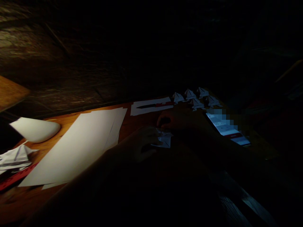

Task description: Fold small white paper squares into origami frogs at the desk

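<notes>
The scene is very dark. My left hand and my right hand meet over a small folded white paper piece on the wooden table. The left fingers are curled and pinch its left side. The right fingers are bent down onto its upper edge. Both forearms lie in shadow.
A stack of large white sheets lies left of my hands. Behind them a knife rests on a white sheet. Several small folded paper figures stand at the back. A lit phone lies right. Crumpled paper and a white object sit far left.
</notes>
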Demonstrator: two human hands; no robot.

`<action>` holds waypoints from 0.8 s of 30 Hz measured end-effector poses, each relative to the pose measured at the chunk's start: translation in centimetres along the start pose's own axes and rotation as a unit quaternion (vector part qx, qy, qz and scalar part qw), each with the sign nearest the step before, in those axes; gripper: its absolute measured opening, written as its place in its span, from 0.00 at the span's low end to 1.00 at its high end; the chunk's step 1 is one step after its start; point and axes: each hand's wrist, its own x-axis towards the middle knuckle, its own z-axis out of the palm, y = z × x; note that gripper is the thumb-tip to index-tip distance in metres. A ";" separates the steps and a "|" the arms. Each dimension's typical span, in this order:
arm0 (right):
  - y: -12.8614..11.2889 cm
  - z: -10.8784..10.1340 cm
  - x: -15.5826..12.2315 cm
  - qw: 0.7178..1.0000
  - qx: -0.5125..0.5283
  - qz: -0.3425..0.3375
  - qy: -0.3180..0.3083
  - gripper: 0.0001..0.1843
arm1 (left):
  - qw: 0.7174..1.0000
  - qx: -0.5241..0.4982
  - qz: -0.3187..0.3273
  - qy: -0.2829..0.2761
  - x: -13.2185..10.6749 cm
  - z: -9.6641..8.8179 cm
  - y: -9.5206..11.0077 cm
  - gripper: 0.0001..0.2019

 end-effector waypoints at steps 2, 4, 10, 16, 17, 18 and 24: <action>-0.1 0.0 0.0 1.000 0.006 0.004 0.000 0.10 | 1.000 0.017 0.011 0.006 0.0 0.1 -0.2 0.16; -0.1 0.0 0.0 1.000 0.009 0.007 -0.003 0.10 | 0.999 0.025 0.017 0.013 0.0 0.1 -0.2 0.15; -0.2 -0.1 0.0 1.000 0.004 0.008 -0.006 0.11 | 1.000 0.016 0.020 0.018 0.2 -0.1 0.0 0.13; -0.2 0.0 0.0 1.000 0.008 0.004 -0.003 0.09 | 1.000 0.011 0.011 0.017 0.0 0.2 -0.2 0.14; -0.1 0.0 0.0 1.000 0.008 0.004 -0.004 0.09 | 1.000 0.009 0.007 0.015 0.0 0.2 -0.3 0.15; -0.1 0.0 0.0 1.000 0.008 0.003 -0.005 0.10 | 1.000 0.007 0.005 0.013 0.0 0.2 -0.3 0.15; -0.3 -0.2 -0.1 1.000 -0.004 -0.002 -0.009 0.11 | 1.000 0.003 0.011 0.008 -0.1 0.2 -0.5 0.16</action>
